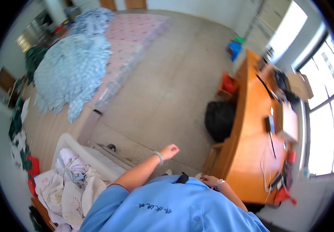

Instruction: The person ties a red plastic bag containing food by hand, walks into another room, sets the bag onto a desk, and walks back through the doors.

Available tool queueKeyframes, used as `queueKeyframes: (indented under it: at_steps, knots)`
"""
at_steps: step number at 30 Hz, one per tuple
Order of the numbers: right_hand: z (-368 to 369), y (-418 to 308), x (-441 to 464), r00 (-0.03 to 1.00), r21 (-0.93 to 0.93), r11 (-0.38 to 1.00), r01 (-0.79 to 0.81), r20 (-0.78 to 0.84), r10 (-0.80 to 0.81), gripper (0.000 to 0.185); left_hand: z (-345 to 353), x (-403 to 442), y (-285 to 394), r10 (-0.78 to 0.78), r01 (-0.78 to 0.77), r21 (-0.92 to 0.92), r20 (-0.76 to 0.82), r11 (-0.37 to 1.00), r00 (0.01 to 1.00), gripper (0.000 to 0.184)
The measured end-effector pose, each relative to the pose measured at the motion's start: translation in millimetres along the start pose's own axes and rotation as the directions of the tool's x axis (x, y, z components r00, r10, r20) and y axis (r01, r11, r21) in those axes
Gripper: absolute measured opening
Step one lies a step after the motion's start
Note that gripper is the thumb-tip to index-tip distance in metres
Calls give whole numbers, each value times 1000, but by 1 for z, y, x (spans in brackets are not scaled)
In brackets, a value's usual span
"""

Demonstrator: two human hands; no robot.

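Note:
My left hand is raised in front of my body over the floor, its fingers curled in with nothing visible in them. A pale bangle circles that wrist. At my right side, close to my blue shirt, is my right hand, with a silvery bracelet on the wrist. Its fingers are small and blurred, so their closure is unclear. To the left of my left arm, a white tub-like cart holds crumpled white cloths. The orange wooden desk is the nearest thing to my right hand.
Light blue checked fabric lies heaped on a low platform beside a pink patterned mat. A black bag rests against the desk, near a red item. Boxes and cables lie on the desk. Concrete floor stretches ahead.

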State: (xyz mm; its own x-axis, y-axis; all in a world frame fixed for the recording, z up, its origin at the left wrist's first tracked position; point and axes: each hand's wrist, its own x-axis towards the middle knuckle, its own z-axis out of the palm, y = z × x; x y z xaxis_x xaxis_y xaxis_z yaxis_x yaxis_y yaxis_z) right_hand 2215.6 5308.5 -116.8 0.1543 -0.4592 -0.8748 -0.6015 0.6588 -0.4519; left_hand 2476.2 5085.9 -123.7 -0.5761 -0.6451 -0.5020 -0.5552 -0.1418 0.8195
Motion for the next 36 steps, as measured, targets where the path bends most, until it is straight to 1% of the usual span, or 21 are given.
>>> queueKeyframes:
  at_steps: [1,3,5,7,9,11,12,13,14,16,19,20,22,23,25,27,29,30,33,35,36]
  knots:
    - [-11,-5,15,999,-35,999,41,9,-41,48,-7,3,-2,35,-35,12,-19,999,999,30]
    - [-28,13,60,959,-164,959,231,-131,-253,41,-25,10,-8,42,-42,-24,-19,999,999,31]
    - [-60,7,79,957,-177,967,182,-196,-215,37,-38,36,-46,44,-46,-36,-43,998,998,32]
    - [-89,26,112,945,-202,970,132,-268,-185,36,-59,57,-84,-5,11,73,-82,997,997,32]
    - [-129,-8,101,973,-42,996,-73,-224,62,33,-92,68,-109,-59,71,108,-111,992,992,32]
    - [-165,67,172,932,-363,915,177,-236,-274,27,-126,82,-146,-228,238,46,-158,970,961,37]
    - [-194,49,165,960,-280,958,59,-248,-132,27,-148,78,-133,-417,420,-29,-187,907,889,38]
    - [-224,28,171,967,-223,975,-23,-251,-35,27,-163,83,-149,-564,522,-226,-203,823,801,40]
    - [-255,9,177,965,-174,981,-85,-261,38,27,-173,94,-186,-638,555,-328,-260,765,725,39]
    - [-319,-29,191,950,-86,980,-179,-273,150,27,-202,93,-153,-762,645,-408,-294,646,577,36]
    - [-413,-115,206,915,58,963,-262,-302,267,27,-228,129,-117,-835,533,-679,-230,505,499,33]
    - [-453,-113,245,947,43,985,-168,-270,174,22,-235,148,-104,-806,523,-652,-247,549,538,32]
    - [-516,-151,288,946,162,983,-91,-293,137,22,-247,198,-72,-738,488,-601,-278,633,615,31]
    - [-549,-172,308,944,219,975,-45,-311,114,23,-253,224,-60,-733,470,-628,-250,620,633,33]
    - [-606,-228,340,936,163,986,17,-349,41,25,-263,286,-42,-707,432,-670,-201,604,678,39]
    - [-652,-271,378,920,65,997,44,-392,-15,27,-290,343,-56,-576,471,-427,-156,772,803,35]
    - [-681,-306,409,925,167,980,113,-379,-42,27,-325,389,-68,-428,405,-158,-155,900,890,32]
    - [-699,-319,417,920,226,963,143,-388,-46,27,-355,410,-58,-406,398,-80,-121,914,906,34]
    - [-749,-354,434,958,123,992,42,-288,-5,27,-471,470,-12,-643,591,-273,-178,759,744,39]
    - [-793,-372,431,949,116,992,56,-316,-17,27,-547,534,12,-737,644,-365,-243,672,631,44]
    - [-805,-378,434,948,116,991,64,-317,-24,27,-584,570,26,-680,634,-248,-226,733,698,44]
